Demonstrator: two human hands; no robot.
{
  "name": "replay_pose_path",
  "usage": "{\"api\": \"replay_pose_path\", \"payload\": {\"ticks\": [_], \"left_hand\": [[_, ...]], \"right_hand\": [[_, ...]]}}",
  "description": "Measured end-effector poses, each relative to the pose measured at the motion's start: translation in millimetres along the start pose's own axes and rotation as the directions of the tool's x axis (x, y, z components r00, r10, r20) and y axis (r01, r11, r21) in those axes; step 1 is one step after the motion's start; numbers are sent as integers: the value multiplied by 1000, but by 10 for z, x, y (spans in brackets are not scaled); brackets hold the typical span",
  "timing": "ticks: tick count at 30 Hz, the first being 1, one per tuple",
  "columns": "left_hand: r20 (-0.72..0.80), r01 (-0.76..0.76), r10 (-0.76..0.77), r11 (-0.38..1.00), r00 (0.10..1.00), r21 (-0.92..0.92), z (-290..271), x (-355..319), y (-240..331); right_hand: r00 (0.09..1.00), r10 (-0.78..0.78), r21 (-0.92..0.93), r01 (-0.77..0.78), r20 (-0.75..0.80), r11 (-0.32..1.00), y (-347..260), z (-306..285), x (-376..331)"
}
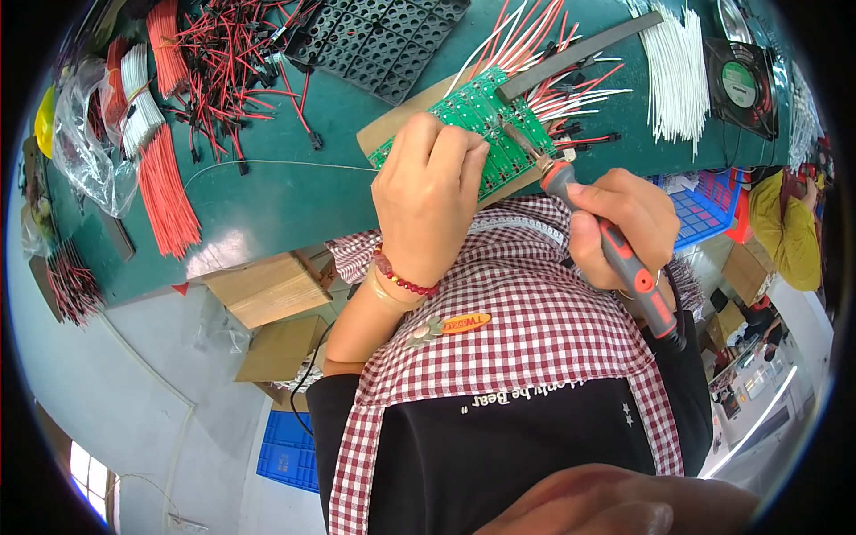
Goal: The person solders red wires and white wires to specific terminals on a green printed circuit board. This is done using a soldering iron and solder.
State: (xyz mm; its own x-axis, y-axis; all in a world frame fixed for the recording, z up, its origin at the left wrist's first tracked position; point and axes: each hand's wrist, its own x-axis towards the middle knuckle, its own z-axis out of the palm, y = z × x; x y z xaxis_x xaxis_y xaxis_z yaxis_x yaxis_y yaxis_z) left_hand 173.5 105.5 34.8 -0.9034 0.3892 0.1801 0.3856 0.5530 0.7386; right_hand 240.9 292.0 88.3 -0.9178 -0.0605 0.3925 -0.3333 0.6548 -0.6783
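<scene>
A green circuit board (pixel 495 102) lies on a brown board (pixel 374 134) at the table's near edge. My right hand (pixel 624 223) grips a grey and red soldering iron (pixel 624 254), its tip over the circuit board. My left hand (pixel 428 183) is closed in a pinch above the board's left part, hiding some of it. Into this hand runs a thin solder wire (pixel 294 163) from the left; its end is hidden by my fingers. Red and white wires (pixel 580 102) stick out beyond the board's far side, with a dark flat bar (pixel 580 55) lying across them.
Left on the green table (pixel 267 209) lie red wire bundles (pixel 168 192), a clear plastic bag (pixel 85 134) and tangled connector leads (pixel 232 62). A black perforated tray (pixel 374 45) is at the back. White wires (pixel 675 76) and a black fan (pixel 740 86) lie right. Below right, a blue basket (pixel 704 209).
</scene>
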Motion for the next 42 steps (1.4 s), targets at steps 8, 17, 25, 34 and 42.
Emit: {"api": "replay_pose_path", "payload": {"ticks": [8,17,25,34,42], "left_hand": [[-52,-31,29,999,998,-24,-69,0,73],[3,-47,47,998,999,31,-9,-18,51],[-34,-55,56,997,998,48,-24,6,62],[-26,-61,62,997,998,37,-9,4,48],[-24,-51,52,998,998,38,11,13,87]], "right_hand": [[998,26,14,-25,-63,1000,-3,-140,-43],[997,80,77,-81,16,994,66,-123,-40],[994,108,126,-108,6,986,72,-121,1],[994,109,124,-110,11,986,76,-120,18],[995,93,112,-96,29,989,70,-156,37]]}}
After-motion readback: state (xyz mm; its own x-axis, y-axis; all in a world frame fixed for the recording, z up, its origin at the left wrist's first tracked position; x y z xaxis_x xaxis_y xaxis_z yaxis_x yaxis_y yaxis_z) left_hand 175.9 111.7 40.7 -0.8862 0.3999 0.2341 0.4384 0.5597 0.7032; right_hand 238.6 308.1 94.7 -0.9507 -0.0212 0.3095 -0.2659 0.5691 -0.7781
